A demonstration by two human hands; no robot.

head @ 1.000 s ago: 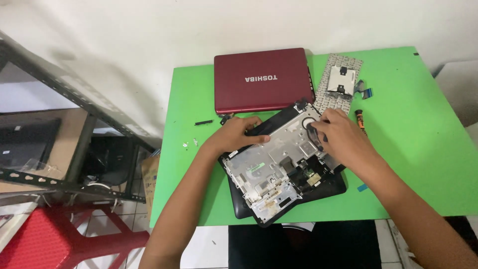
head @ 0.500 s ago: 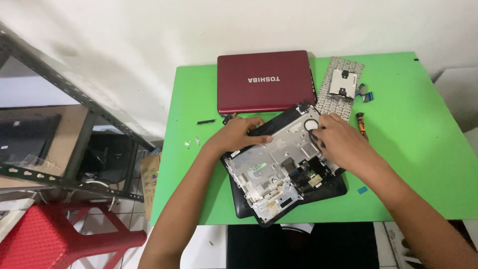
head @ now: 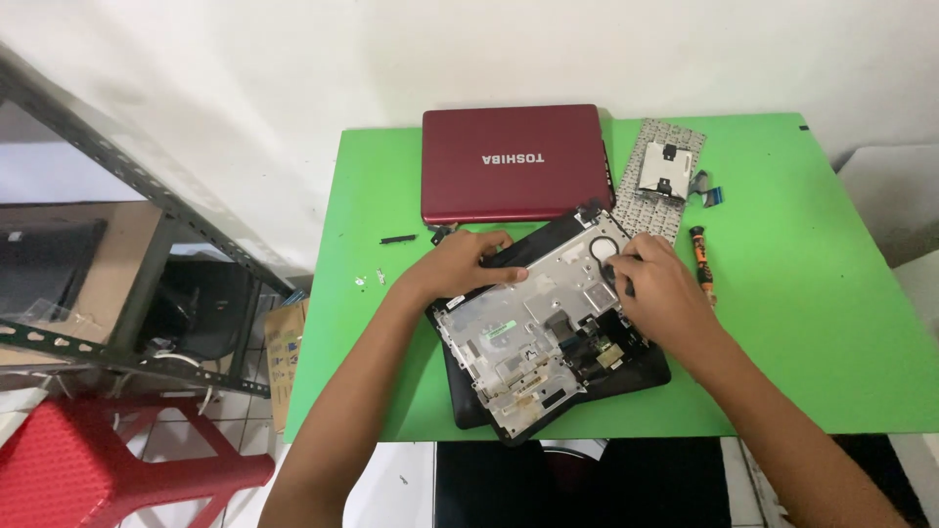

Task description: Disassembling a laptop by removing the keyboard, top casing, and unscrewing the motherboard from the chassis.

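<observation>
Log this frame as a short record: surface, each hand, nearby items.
surface: green table
left hand: grip on the far left edge of the opened laptop base
right hand: fingers on the base's far right corner
behind: closed red laptop
right of it: detached keyboard, face down
beside right hand: screwdriver
floor, left: red stool

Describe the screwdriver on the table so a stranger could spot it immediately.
Start at the green table and find the closed dark red laptop at its far edge. Right of it lies a grey keyboard panel, face down. Just below that panel's lower right corner, beside the right hand, lies the screwdriver: a thin stick with an orange and black handle, the only orange thing there.
</observation>
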